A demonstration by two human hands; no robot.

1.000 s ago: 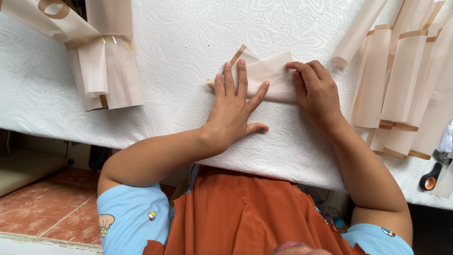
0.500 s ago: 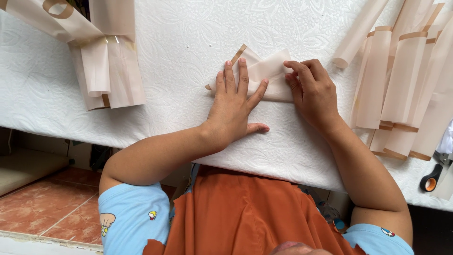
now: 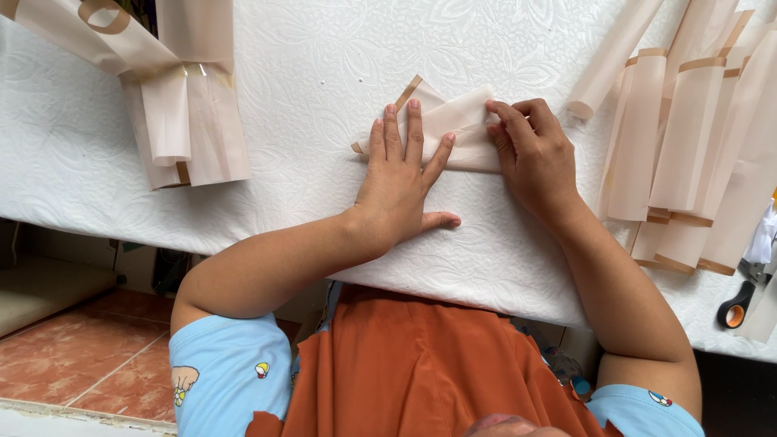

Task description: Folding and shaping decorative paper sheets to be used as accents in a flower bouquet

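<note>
Both hands are laid on a folded sheet (image 3: 453, 129) of pale peach translucent paper with a tan edge strip. It is pressed flat by the left hand (image 3: 401, 182), palm down with fingers spread, nothing being gripped. Its right edge is pinched or pushed down by the curled fingertips of the right hand (image 3: 534, 158); whether the paper is truly gripped there cannot be told.

The sheet lies on a white embossed cloth (image 3: 324, 73), and appears thin, light and limp, likely to crease readily and to slide on itself. It is probably best held at a folded edge or corner, with a flat palm for steadying.

Left of the sheet, well apart, a wrapped cone (image 3: 186, 121) of the same paper is seen. To its right, similar sheets (image 3: 696, 137) lie overlapped, and beyond them scissors (image 3: 738, 303) at the cloth's edge.
</note>
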